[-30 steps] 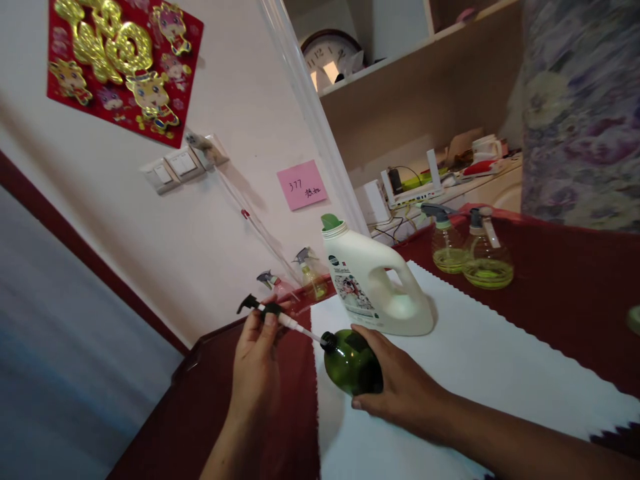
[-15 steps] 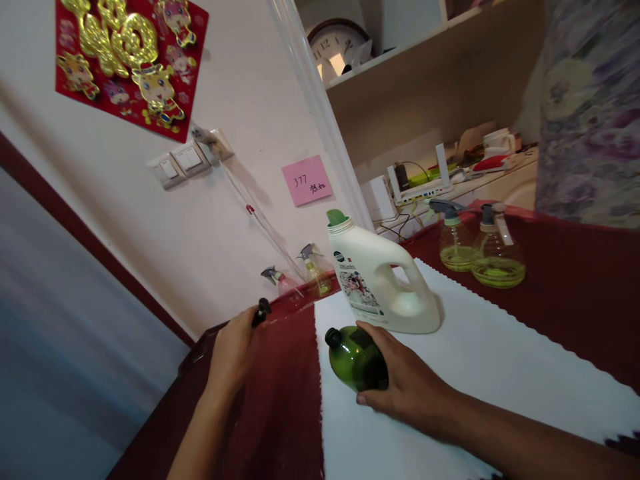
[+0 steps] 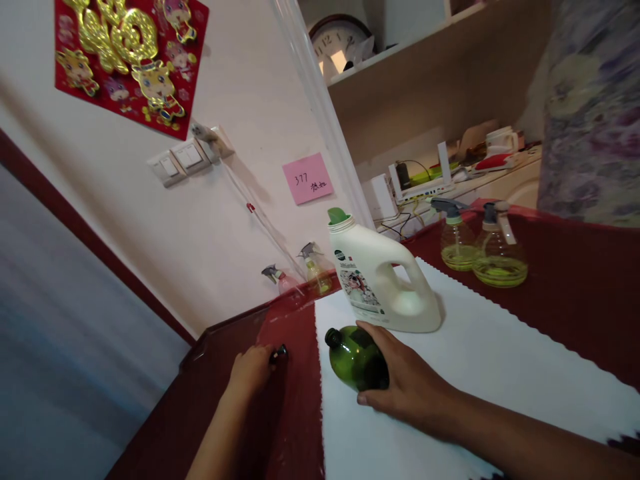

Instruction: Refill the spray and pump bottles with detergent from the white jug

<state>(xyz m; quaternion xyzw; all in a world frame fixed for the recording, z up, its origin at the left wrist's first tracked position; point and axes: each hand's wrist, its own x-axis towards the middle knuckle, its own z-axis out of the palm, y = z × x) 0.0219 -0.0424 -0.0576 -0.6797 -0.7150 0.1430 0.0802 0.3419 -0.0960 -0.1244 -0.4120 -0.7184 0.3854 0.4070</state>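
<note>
My right hand (image 3: pixel 400 380) is wrapped round the body of a dark green bottle (image 3: pixel 353 363), which stands on the white sheet (image 3: pixel 425 427). The bottle's threaded neck has no cap on it. Low over the red tabletop, my left hand (image 3: pixel 251 370) is closed on a small black pump head (image 3: pixel 280 353); only its tip shows, and the fingers hide the rest. Just behind the green bottle stands a large cream jug (image 3: pixel 373 257) with a handle, a printed label and a green spout in its mouth.
Two spray bottles with yellowish liquid (image 3: pixel 500 263) stand at the right on the red tabletop (image 3: pixel 575 280). Against the wall are a pink spray bottle (image 3: pixel 287 283) and a yellow one (image 3: pixel 317 277). A white router (image 3: pixel 423 190) sits on the shelf behind.
My left hand has moved down and to the right with the black pump head, closer to the tabletop. My right hand and the green bottle have stayed in place.
</note>
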